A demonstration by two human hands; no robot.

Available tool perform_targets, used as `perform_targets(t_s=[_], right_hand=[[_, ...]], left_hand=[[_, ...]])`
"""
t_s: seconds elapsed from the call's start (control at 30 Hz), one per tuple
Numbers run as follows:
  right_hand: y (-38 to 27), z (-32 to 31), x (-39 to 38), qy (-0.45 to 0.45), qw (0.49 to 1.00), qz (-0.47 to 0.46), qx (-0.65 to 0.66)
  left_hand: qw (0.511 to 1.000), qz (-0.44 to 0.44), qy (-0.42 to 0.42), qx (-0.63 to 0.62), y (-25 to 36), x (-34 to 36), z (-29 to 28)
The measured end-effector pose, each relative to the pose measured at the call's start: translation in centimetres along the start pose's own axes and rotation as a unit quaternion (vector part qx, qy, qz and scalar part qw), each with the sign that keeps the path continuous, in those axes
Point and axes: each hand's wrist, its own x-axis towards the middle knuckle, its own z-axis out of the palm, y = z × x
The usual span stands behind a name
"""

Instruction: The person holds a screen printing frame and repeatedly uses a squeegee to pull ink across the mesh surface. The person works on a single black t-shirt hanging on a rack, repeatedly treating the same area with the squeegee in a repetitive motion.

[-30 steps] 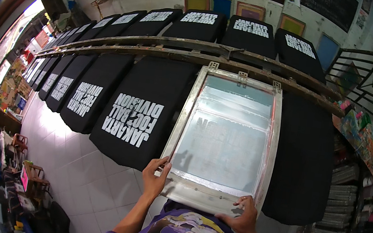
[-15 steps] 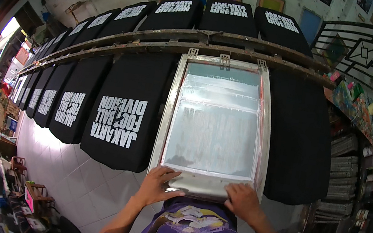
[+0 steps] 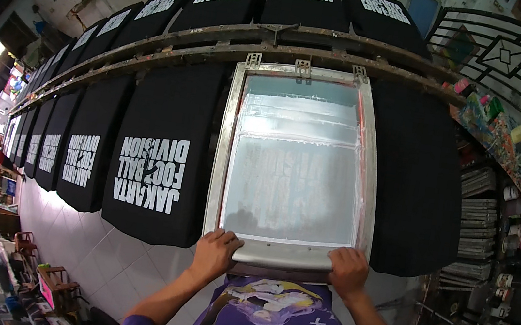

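Note:
A silver-framed printing screen [image 3: 284,254] lies in the middle, hinged along its far end to a long rail, with a whitish coating across its mesh. My left hand [image 3: 217,250] grips its near left corner, fingers curled over the frame. My right hand [image 3: 345,269] holds the near right corner the same way. A black shirt on a board [image 3: 169,104] with white printed lettering lies just left of the screen; a plain black shirt on another board [image 3: 416,176] lies on the right. The screen hides most of what is beneath it.
More printed black shirts [image 3: 303,10] line both sides of the long rails [image 3: 205,30]. A paint-splattered shelf [image 3: 506,149], a black grille [image 3: 468,32] and stacked metal racks [image 3: 477,217] stand at the right. Chairs and clutter [image 3: 52,293] sit at lower left on the tiled floor [image 3: 97,253].
My left hand has moved from the frame's left side down to its near corner, and both hands now wrap over the near edge. The screen appears squarer in view, with the camera shifted.

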Motion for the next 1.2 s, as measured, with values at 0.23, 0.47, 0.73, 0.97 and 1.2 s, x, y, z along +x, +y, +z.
perform_targets(t_s=[0.23, 0.47, 0.73, 0.97, 1.2], right_hand=[[4.3, -2.7, 11.5, 0.033, 0.997, 0.005, -0.064], [12.4, 3.5, 27.8, 0.065, 0.993, -0.014, -0.101], [15.9, 6.6, 33.1, 0.003, 0.994, -0.043, -0.101], [13.3, 5.6, 35.9, -0.135, 0.977, -0.138, -0.091], [7.5, 7.2, 31.8, -0.06, 0.944, -0.323, -0.044]], left_hand=[[0.998, 0.015, 0.055, 0.01, -2.6, 10.3, -5.3], [0.99, 0.016, 0.136, 0.036, -10.7, 26.9, -4.9], [0.993, -0.023, 0.103, 0.059, -12.1, 28.9, -3.2], [0.987, -0.069, -0.132, -0.06, -10.9, 23.0, -6.8], [0.96, -0.098, -0.217, -0.147, -5.9, 10.3, -5.2]])
